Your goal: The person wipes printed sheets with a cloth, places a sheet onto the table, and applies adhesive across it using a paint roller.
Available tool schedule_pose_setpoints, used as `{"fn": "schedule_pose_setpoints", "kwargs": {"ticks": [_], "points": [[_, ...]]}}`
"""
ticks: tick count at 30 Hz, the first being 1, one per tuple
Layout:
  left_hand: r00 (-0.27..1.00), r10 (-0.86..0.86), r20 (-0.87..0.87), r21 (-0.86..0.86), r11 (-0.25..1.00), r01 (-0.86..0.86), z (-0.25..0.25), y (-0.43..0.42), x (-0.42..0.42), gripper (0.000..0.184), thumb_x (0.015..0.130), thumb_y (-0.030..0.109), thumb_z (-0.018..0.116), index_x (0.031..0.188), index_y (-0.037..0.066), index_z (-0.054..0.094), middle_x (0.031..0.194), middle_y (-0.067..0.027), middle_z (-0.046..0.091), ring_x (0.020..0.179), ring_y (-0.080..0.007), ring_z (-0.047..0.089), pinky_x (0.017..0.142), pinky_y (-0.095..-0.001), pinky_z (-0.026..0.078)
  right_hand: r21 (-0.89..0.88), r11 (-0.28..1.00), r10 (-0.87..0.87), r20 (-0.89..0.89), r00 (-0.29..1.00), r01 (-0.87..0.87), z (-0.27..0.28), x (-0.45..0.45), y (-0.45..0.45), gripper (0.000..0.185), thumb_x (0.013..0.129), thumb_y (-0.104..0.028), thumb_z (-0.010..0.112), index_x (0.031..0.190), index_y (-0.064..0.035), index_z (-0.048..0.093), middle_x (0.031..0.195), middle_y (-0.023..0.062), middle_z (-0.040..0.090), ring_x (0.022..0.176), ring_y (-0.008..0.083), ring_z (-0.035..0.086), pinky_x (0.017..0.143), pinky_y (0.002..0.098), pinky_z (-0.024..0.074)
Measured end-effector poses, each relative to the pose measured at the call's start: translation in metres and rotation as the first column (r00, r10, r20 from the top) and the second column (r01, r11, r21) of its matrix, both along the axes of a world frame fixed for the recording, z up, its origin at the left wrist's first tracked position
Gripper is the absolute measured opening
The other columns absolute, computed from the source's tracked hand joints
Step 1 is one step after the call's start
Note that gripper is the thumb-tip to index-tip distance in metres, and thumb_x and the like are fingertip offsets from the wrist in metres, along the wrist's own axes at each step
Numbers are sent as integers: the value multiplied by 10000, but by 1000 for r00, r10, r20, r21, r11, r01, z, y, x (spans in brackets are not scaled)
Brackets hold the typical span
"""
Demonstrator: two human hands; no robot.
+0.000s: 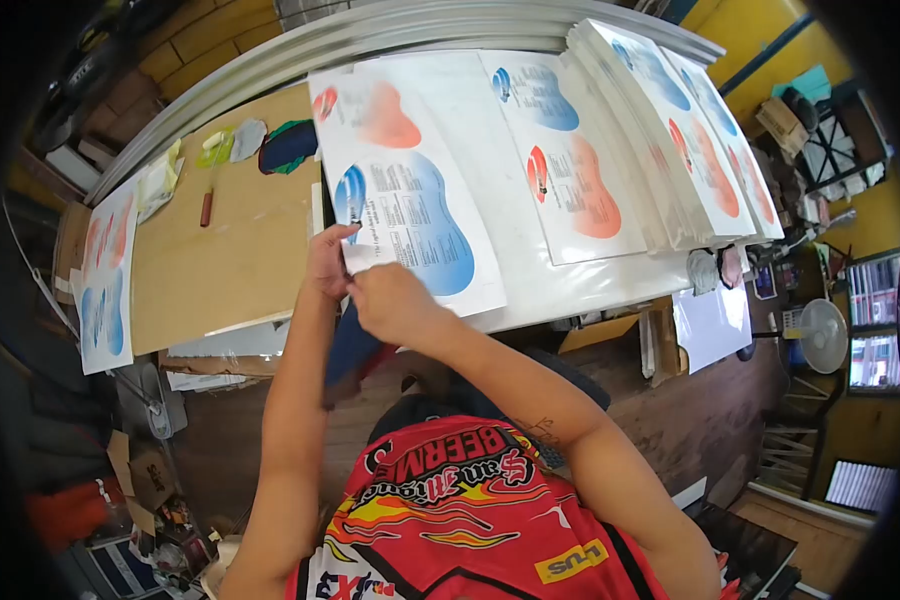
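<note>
A white sheet printed with red and blue shapes (432,240) lies slanted near the table's middle. At its lower left edge, my left hand (330,258) is closed on the sheet's edge, thumb on top. My right hand (390,303) is a closed fist touching the left fingers; what it holds, if anything, is hidden. Left of them is a brown board (240,200) bearing a tool with a reddish handle (207,208) and a dark green and blue cloth (289,146). Another printed sheet (560,170) lies to the right on clear film.
Stacked printed sheets (705,150) stand at the table's right end. One more printed sheet (105,280) hangs over the left end. Long metallic rails (390,35) run along the far edge. A white fan (823,335) stands at the right, cardboard boxes (140,480) at lower left.
</note>
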State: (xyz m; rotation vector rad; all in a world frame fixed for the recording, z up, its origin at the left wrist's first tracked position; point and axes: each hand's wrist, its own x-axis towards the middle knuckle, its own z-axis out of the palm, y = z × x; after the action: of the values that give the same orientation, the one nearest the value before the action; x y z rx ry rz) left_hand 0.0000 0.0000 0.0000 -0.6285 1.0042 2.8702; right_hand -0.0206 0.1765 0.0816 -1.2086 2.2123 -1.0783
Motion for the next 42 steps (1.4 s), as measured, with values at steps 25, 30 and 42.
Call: {"fn": "schedule_pose_setpoints", "kwargs": {"ticks": [25,30,42], "points": [[758,479,442,-669,739,-78,-103,0,-69,714,749,325,892,1210,-121,578,1112,-213,669,954,-234,656,819,-345,528,289,874,-437,112,893,391,-91,-145,141,587,983,-479,541,724,38,643,663,253,598,635,405,626,603,479,438],[761,557,333,-731,662,-164,-127,-50,-117,503,765,58,812,1179,-83,564,1050,-204,697,778,-263,704,676,-373,582,207,891,-452,316,834,404,-78,-106,183,521,1008,-372,579,703,50,583,561,103,497,559,156,440,547,398,378],[906,422,-7,-754,593,-282,-105,-137,-140,170,839,68,746,970,-16,678,886,-114,697,751,-223,666,631,-402,542,12,731,-677,140,723,682,-79,-92,249,535,1018,-377,563,698,52,539,566,68,393,573,135,389,543,380,361]]}}
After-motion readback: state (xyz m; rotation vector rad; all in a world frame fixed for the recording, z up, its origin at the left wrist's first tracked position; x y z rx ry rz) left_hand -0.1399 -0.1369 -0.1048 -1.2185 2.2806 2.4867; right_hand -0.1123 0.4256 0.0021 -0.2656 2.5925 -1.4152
